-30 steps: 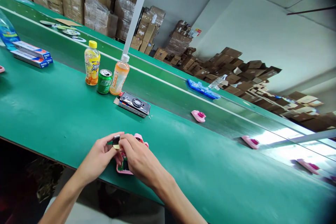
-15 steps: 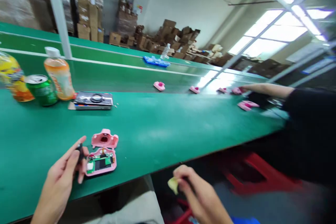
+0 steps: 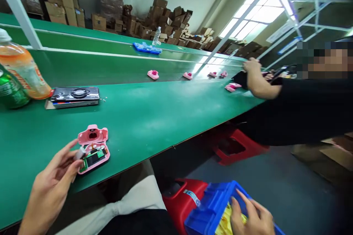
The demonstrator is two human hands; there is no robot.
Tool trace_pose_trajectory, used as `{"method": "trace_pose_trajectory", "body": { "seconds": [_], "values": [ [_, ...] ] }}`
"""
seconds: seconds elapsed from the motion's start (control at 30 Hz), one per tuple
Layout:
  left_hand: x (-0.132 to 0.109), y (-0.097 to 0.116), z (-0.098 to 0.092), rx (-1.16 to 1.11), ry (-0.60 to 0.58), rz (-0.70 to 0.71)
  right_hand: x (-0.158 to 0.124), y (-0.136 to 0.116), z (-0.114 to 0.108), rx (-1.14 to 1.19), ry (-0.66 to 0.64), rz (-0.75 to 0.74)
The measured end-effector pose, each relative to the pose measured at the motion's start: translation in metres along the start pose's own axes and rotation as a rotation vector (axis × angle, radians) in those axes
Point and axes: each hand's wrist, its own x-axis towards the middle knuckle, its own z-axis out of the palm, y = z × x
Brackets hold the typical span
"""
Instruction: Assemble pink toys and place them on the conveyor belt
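Head camera: my left hand (image 3: 51,187) has its fingers clamped on a small grey piece (image 3: 80,153) at the left side of the open pink case (image 3: 86,138), which lies on the green tabletop (image 3: 154,117). My right hand (image 3: 255,219) is over the blue bin (image 3: 206,205) of yellow scraps (image 3: 225,224); whether its fingers grip anything, I cannot tell.

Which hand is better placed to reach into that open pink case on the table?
Probably the left hand: it holds a small part close beside the open pink case. The right hand is farther off, at the blue bin with yellow pieces.
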Motion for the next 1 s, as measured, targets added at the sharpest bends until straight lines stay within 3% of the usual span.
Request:
{"method": "trace_pose_trajectory", "body": {
  "seconds": [0.03,0.1,0.2,0.27,0.33,0.43,0.53,0.63,0.83,1.0],
  "values": [
    [-0.001,0.003,0.002,0.059,0.002,0.061,0.026,-0.039,-0.002,0.138,0.03,-0.073],
    [-0.002,0.008,0.005,0.176,0.009,0.238,0.074,-0.126,-0.009,0.534,-0.073,-0.335],
    [-0.002,0.014,0.008,0.285,-0.045,0.504,0.121,-0.242,-0.011,0.958,-0.316,-0.913],
    [-0.002,0.016,0.008,0.302,-0.068,0.609,0.136,-0.293,-0.006,1.033,-0.406,-1.195],
    [-0.001,0.018,0.008,0.308,-0.08,0.645,0.142,-0.32,0.001,1.008,-0.487,-1.35],
    [0.0,0.016,0.01,0.294,-0.089,0.567,0.145,-0.33,0.008,0.914,-0.557,-1.435],
    [-0.002,0.012,0.011,0.237,-0.062,0.429,0.147,-0.327,0.008,0.88,-0.479,-1.497],
    [-0.004,0.009,0.008,0.228,-0.06,0.4,0.149,-0.324,0.01,0.921,-0.417,-1.524],
    [-0.004,0.016,0.009,0.432,-0.061,0.428,0.155,-0.32,0.02,1.205,-0.466,-1.239],
    [0.0,0.02,0.021,0.519,-0.012,0.451,0.153,-0.311,0.025,1.15,-0.407,-1.272]
  ]
}}
